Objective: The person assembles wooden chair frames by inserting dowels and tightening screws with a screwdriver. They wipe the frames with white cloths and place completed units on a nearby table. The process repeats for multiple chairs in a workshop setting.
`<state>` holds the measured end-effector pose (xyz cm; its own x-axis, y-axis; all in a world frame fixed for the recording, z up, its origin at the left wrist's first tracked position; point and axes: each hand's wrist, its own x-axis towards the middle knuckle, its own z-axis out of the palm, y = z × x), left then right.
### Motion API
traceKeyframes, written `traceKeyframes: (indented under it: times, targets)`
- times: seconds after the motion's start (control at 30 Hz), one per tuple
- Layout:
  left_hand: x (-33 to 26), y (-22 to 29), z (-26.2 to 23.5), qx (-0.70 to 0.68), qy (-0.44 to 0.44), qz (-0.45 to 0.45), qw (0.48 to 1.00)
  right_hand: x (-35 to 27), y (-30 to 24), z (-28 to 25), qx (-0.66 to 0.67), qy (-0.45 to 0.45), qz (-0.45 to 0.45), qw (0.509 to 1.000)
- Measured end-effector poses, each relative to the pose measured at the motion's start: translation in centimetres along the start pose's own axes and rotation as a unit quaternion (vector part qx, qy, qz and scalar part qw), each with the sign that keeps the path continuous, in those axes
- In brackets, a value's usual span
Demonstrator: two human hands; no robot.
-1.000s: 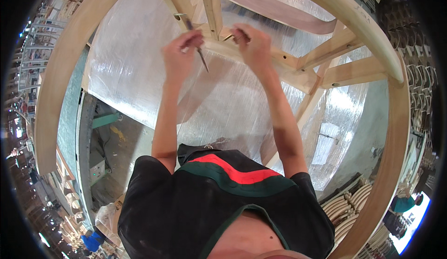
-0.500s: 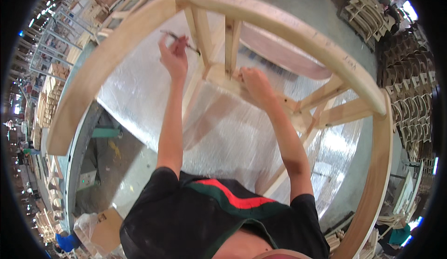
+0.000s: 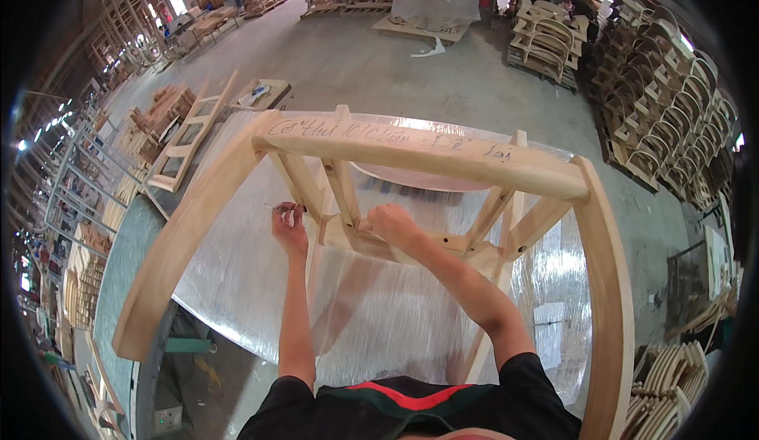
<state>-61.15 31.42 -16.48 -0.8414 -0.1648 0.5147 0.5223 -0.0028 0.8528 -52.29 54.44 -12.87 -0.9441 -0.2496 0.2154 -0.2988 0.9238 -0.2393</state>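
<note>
A pale wooden chair frame (image 3: 427,154), with a curved top rail and long side arms, stands before me on a surface wrapped in clear film. My left hand (image 3: 291,228) is closed around a thin, dark-tipped, pen-like stick (image 3: 273,206), left of the slanted slats. Curled into a fist, my right hand (image 3: 393,225) is at the lower crosspiece (image 3: 348,235), close to the foot of an upright slat (image 3: 340,191). Anything inside that fist is hidden. Dark round holes show in the wood further right along the crosspiece.
The film-wrapped surface (image 3: 379,313) spreads under the frame. A green-grey bench edge (image 3: 126,258) runs along my left. Ladder-like wooden frames (image 3: 190,135) lie beyond it. Stacked curved wooden parts (image 3: 664,108) stand at the right, and a pallet stack (image 3: 545,37) farther back.
The view has tilted up, so the whole frame sits lower in the picture and more of the floor shows. My right hand has shifted slightly left along the crosspiece; my left hand still holds the stick.
</note>
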Motion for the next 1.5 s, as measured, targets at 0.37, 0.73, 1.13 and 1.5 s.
traceKeyframes:
  times: [0.37, 0.73, 1.13, 1.5]
  targets:
    - [0.2, 4.5, 2.2, -0.084, 0.025, -0.035, 0.996, -0.6, 2.1, 1.3, 0.062, 0.086, -0.003, 0.994]
    - [1.1, 4.3, 0.9, -0.07, -0.037, -0.045, 0.996, -0.2, 1.2, 0.5, 0.049, 0.032, 0.024, 0.998]
    - [1.2, 4.4, 0.3, -0.081, -0.088, -0.058, 0.991, -0.3, 0.4, 0.3, -0.002, 0.005, 0.081, 0.997]
    - [0.6, 5.5, 2.1, -0.115, 0.028, -0.046, 0.992, 0.0, 0.1, 0.2, -0.081, 0.017, 0.098, 0.992]
